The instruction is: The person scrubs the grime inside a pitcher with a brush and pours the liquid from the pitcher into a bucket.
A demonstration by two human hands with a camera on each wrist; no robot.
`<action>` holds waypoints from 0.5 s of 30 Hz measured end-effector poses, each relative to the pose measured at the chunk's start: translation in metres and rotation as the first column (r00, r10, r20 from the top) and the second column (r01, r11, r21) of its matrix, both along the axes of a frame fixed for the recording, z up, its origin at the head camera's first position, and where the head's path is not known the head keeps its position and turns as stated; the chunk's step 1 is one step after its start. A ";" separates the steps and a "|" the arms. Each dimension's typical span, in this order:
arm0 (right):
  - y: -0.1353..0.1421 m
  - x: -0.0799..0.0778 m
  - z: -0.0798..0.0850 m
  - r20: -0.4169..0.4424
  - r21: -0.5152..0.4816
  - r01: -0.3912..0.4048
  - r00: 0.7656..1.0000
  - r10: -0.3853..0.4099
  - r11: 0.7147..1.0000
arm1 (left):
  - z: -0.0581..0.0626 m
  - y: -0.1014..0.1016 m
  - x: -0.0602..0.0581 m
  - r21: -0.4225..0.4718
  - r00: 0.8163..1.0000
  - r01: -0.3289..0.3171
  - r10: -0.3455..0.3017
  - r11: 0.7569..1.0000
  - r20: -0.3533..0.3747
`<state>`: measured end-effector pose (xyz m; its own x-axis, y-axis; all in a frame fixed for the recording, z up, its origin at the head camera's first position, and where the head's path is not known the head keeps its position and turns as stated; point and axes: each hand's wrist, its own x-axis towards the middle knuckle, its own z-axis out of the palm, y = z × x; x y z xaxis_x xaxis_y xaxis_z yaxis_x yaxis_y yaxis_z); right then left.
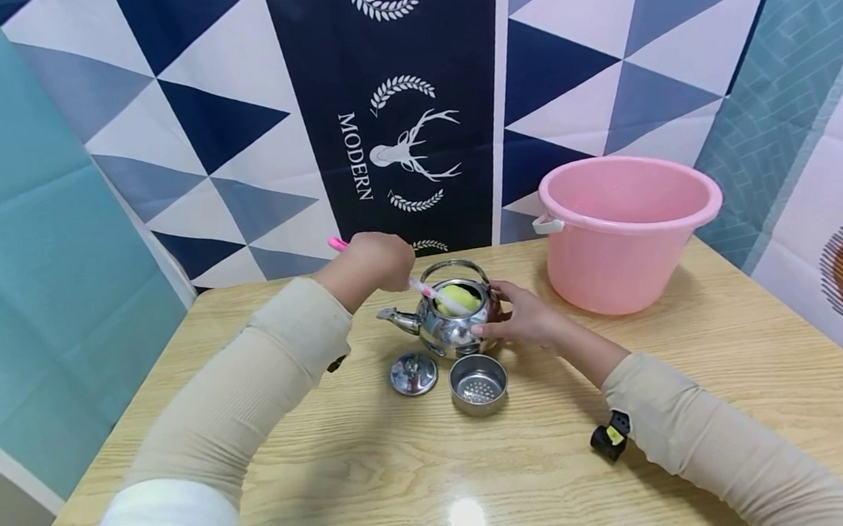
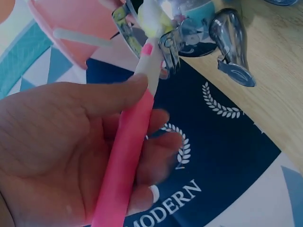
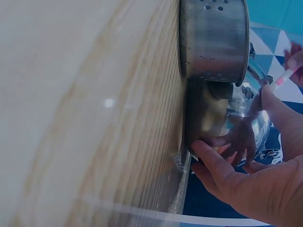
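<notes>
A shiny steel teapot (image 1: 436, 328) stands on the table with its top uncovered and its spout toward the left. My left hand (image 1: 376, 263) grips the pink and white handle (image 2: 124, 161) of a sponge brush, thumb along it in the left wrist view. The brush's pale yellow sponge head (image 1: 460, 296) is down in the teapot's mouth, partly hidden by the rim. On the teapot's right side, my right hand (image 1: 522, 314) holds the body between thumb and fingers. In front of the teapot are its round lid (image 1: 413, 374) and a perforated steel strainer (image 1: 479, 385).
A pink bucket (image 1: 617, 262) with a white handle grip stands at the table's back right. Behind the wooden table (image 1: 381, 484) hangs a patterned cloth (image 1: 408, 114). The teapot's arched handle (image 1: 459, 265) rises over its opening.
</notes>
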<state>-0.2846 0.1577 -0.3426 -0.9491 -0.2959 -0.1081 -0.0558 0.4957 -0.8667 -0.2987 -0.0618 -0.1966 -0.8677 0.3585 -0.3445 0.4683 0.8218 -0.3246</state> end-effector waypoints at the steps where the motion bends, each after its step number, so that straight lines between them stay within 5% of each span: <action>1: 0.000 0.000 0.000 0.000 0.002 0.001 1.000 -0.001 1.000 | 0.001 -0.001 -0.002 0.015 1.000 0.001 -0.001 1.000 0.020; 5: 0.001 0.001 0.001 0.004 -0.003 0.005 1.000 -0.005 1.000 | 0.007 -0.005 -0.008 0.071 0.998 -0.016 0.011 0.997 0.060; 15: 0.000 0.001 0.001 0.012 -0.020 0.002 1.000 -0.002 1.000 | 0.008 0.008 -0.011 0.005 0.995 0.051 -0.051 0.999 -0.083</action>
<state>-0.2833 0.1580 -0.3412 -0.9484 -0.2958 -0.1140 -0.0440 0.4788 -0.8768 -0.3098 -0.0533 -0.1881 -0.8736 0.4049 -0.2698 0.4814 0.7999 -0.3583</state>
